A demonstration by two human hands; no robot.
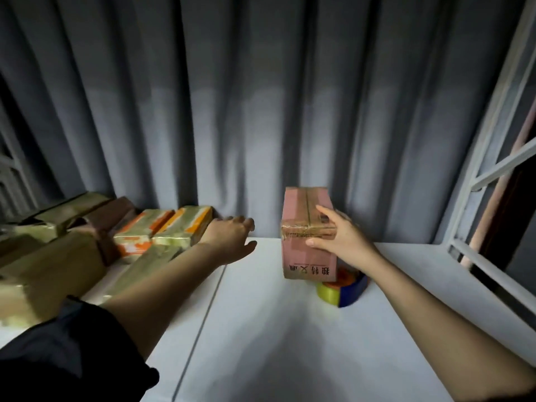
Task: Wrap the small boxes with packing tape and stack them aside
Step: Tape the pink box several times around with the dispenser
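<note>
**Ben:** Where is the box now?

**Me:** I see the pink box standing on the white table, close to the grey curtain. My right hand holds it, with the thumb on the near face and the fingers on top. Shiny tape goes around it already.

**Ben:** And the other hand?

**Me:** My left hand holds nothing. Its fingers look loose. It is just beside the pile of wrapped boxes on the left.

**Ben:** Which way does the box point?

**Me:** Its long side runs away from me, toward the curtain. The pile is to the left of it, so I think the box must go left. The right hand is the nearer one.

**Ben:** Any words on it?

**Me:** Yes, dark Chinese writing low on the near face, upside down. I can't read it. The tape roll, yellow and blue, sits just beside the box, at its near corner.
</note>
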